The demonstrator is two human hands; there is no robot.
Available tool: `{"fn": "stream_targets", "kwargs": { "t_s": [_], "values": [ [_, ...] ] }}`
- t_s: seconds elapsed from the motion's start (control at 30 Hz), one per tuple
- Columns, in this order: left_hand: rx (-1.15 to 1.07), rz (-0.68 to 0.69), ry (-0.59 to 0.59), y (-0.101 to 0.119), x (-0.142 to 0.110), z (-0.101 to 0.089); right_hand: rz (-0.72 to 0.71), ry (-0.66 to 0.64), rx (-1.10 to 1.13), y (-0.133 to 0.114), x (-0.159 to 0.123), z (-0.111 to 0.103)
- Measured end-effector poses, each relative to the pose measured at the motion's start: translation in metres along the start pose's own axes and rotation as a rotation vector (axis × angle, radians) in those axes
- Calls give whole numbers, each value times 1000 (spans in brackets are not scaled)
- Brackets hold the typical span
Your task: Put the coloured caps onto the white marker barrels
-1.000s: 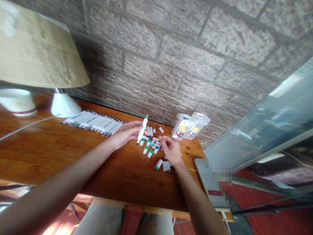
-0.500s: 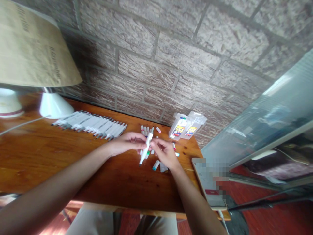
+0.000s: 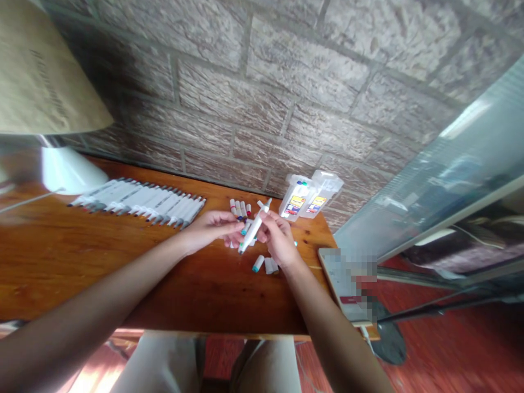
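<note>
Both my hands meet over a wooden table near a scatter of small coloured marker caps. A white marker lies slanted between them. My right hand is closed around its upper part. My left hand pinches its lower end with the fingertips. More caps stand just behind the hands.
A row of several white markers lies at the back left, beside a white lamp base under a tan shade. Two clear plastic cases stand by the brick wall. A notebook sits at the table's right edge.
The marker passed from my left hand alone to both hands; my right hand left the caps and closed on the marker's upper part. The view shifted left.
</note>
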State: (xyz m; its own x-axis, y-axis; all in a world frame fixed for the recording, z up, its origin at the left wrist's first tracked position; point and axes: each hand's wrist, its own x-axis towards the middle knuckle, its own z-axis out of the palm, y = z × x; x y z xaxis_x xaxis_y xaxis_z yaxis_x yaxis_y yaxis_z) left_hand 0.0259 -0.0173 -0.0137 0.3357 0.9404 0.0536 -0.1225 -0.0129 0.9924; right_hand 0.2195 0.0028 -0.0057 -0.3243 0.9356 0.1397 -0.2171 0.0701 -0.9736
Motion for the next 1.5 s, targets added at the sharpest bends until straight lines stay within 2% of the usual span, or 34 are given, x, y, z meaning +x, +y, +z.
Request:
{"fn": "stream_targets", "kwargs": {
  "t_s": [0.07,0.17,0.27,0.33,0.37,0.43,0.5,0.57,0.63,0.8,0.93,1.0,1.1,1.2,1.27,1.4,1.5],
  "values": [
    [74,66,93,-1,1,-2,39,83,108,-1,4,-4],
    [307,259,290,-5,0,-8,82,109,236,-6,6,-9],
    [655,517,446,-6,-5,-9,125,98,333,-10,5,-10],
    [925,727,504,-1,-5,-8,170,80,377,-11,4,-9],
    [1043,822,511,3,-3,-6,192,65,394,-10,5,-8],
    [1253,962,425,13,3,-2,209,26,444,-7,5,-5],
    [1379,1021,275,22,12,5,210,-11,508,-6,4,-5],
    [1404,1055,151,26,21,14,207,-28,568,-5,2,-5],
    [1357,1081,82,23,27,22,211,-31,593,-6,-1,-7],
    [1155,1101,167,7,21,25,235,-58,464,-11,-6,-5],
    [986,1033,344,8,13,11,195,-1,280,-10,-5,-4],
    [981,979,442,10,11,2,144,51,223,-7,-3,-5],
    [1039,941,515,12,11,-4,74,162,153,-2,1,-9],
    [1044,923,492,11,10,-1,64,292,69,1,5,-14],
    [1000,883,453,9,9,3,53,324,-18,3,5,-17],
    [904,742,375,4,6,9,-35,288,-224,0,2,-18],
    [880,710,322,2,4,14,-118,189,-269,-4,-3,-14]
  ]
}}
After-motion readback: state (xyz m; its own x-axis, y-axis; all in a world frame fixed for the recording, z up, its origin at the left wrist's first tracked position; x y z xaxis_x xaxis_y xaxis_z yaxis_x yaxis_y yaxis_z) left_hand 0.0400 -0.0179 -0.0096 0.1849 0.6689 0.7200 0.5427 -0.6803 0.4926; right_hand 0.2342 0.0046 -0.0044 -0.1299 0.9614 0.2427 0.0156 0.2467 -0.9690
